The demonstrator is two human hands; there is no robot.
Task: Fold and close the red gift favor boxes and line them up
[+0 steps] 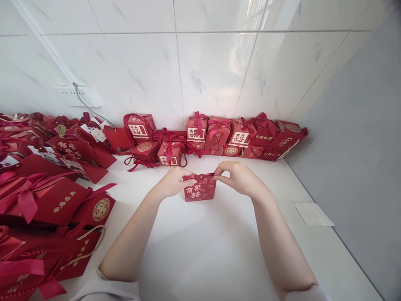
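A small red gift bag (200, 191) with pale printed characters stands upright on the white tabletop in front of me. My left hand (174, 182) pinches its upper left edge, thumb across the front face. At the upper right corner, my right hand (233, 175) grips the top edge between thumb and bent fingers. A small gold-coloured button sits at the middle of the bag's top. The inside of the bag is hidden from view.
Along the tiled wall runs a row of red gift boxes (217, 138) with ribbons, some stacked. Many red boxes and bags (59, 196) crowd the left side. A white paper (314, 214) lies at right by a grey panel (351, 138). A cable (90, 106) leaves the wall socket.
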